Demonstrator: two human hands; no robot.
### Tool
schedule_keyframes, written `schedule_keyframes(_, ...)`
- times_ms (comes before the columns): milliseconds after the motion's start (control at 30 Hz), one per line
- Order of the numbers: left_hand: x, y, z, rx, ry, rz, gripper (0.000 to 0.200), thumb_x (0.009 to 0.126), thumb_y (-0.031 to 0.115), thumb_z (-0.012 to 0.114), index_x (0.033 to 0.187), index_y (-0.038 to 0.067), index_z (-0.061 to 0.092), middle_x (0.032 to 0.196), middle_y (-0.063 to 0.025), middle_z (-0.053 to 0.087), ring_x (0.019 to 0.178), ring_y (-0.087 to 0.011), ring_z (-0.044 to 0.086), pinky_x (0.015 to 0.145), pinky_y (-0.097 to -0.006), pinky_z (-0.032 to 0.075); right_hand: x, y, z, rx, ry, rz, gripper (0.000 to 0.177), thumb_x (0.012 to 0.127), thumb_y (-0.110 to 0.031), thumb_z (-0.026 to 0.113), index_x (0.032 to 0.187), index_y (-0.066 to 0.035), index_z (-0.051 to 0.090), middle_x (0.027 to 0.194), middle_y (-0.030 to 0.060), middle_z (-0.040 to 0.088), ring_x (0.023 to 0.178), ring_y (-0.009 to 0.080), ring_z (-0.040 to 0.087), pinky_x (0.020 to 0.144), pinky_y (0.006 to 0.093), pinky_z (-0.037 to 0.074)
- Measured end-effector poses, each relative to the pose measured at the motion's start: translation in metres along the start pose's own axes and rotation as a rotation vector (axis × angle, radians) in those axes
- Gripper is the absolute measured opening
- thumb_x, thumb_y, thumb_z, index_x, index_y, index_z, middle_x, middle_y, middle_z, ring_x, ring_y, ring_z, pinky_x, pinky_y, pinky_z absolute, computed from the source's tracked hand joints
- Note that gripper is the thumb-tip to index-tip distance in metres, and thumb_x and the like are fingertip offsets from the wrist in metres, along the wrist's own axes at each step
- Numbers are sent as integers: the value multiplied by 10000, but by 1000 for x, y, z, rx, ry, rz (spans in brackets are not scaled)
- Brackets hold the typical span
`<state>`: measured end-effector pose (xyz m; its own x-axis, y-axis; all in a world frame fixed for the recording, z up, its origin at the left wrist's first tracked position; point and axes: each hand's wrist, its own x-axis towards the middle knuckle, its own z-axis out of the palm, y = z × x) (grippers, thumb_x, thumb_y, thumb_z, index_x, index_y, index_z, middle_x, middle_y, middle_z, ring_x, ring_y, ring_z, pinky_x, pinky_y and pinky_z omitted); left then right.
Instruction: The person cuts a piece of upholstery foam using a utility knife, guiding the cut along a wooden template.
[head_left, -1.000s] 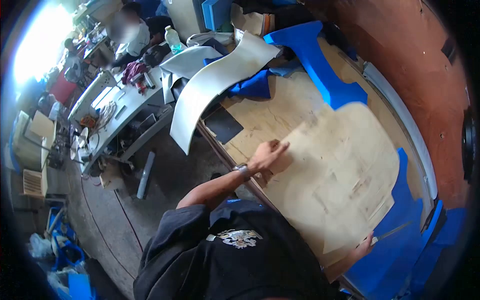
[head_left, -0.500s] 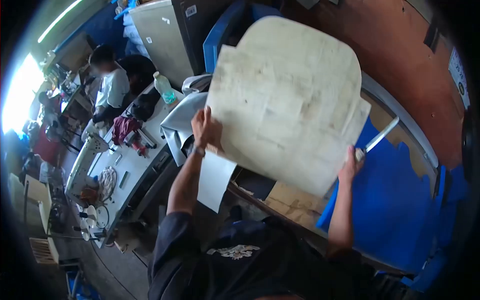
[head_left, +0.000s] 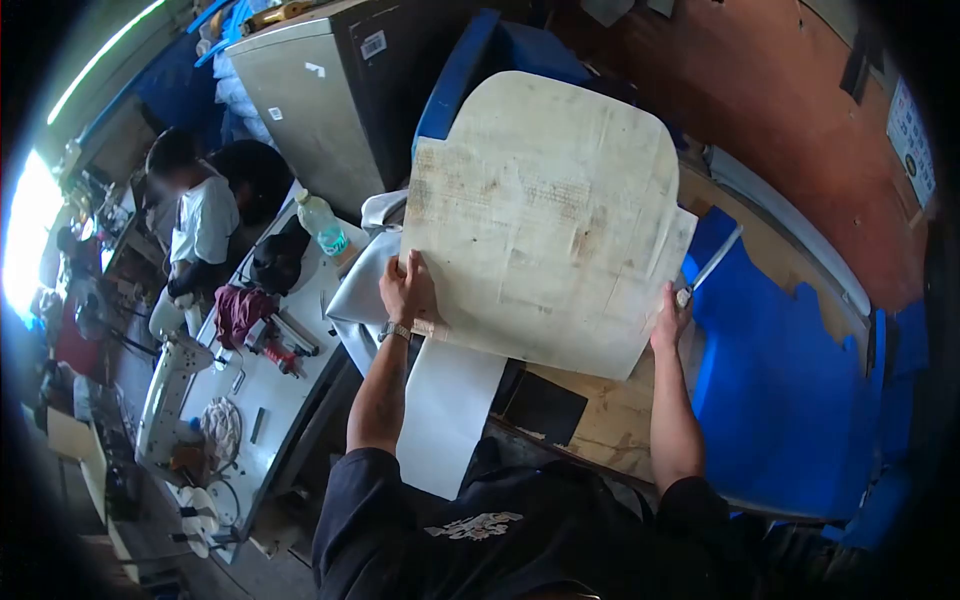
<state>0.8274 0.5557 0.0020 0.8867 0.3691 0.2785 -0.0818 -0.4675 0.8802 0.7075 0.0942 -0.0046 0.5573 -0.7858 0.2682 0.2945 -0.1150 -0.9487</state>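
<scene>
A large pale board (head_left: 550,220), cut to a template-like outline with a rounded top and notched shoulders, is held up in front of me. Its face carries dark smudges and small marks. My left hand (head_left: 402,292) is closed on its left edge, thumb on the front face. On the lower right edge my right hand (head_left: 670,322) grips the board and also holds a knife (head_left: 716,260), its long narrow blade pointing up and right. Below the board hangs a white sheet (head_left: 450,410). Grey sheet material (head_left: 362,292) lies beside my left hand.
Blue sheet material (head_left: 780,390) covers the worktable at right. On the left, a sewing machine (head_left: 165,395) stands on a white table with a bottle (head_left: 322,225) and maroon cloth (head_left: 240,318). A person (head_left: 200,215) sits beyond, near a cabinet (head_left: 300,100).
The board has come down and slightly left in view, with both hands still on it. The knife has moved along with my right hand. More of the white sheet shows below.
</scene>
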Motion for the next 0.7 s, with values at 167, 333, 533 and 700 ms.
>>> schedule_keyframes(167, -4, -13, -7, 4, -107, -5, 562, 857, 553, 548, 966, 4, 601, 756, -234, 625, 701, -362, 616, 647, -415, 472, -6, 2, -6, -143, -62, 28, 213, 838, -198, 674, 895, -58, 525, 799, -12, 519, 725, 113, 476, 646, 298, 406)
schedule_keyframes(333, -7, -29, -8, -108, -155, 57, 333, 919, 326, 557, 957, -4, 577, 860, -153, 635, 745, -224, 586, 707, -338, 468, -5, 18, -7, -367, 31, 29, 312, 824, -329, 661, 857, -42, 545, 791, 49, 593, 689, 152, 534, 606, 336, 441)
schedule_keyframes(533, -26, -23, -15, -88, -190, 15, 679, 854, 432, 648, 1241, -63, 390, 753, -61, 561, 689, -131, 533, 609, -267, 458, -42, -28, -41, -311, 149, -47, 228, 879, -236, 648, 885, -68, 495, 737, -16, 539, 640, 71, 498, 573, 255, 420)
schedule_keyframes(700, -55, -26, -17, -12, -130, 95, 729, 843, 361, 680, 1310, -68, 321, 1143, -171, 491, 1007, -239, 503, 858, -366, 450, -103, -75, -123, -73, 160, 268, 196, 904, -227, 610, 883, -101, 461, 621, -23, 498, 466, 54, 435, 404, 214, 346)
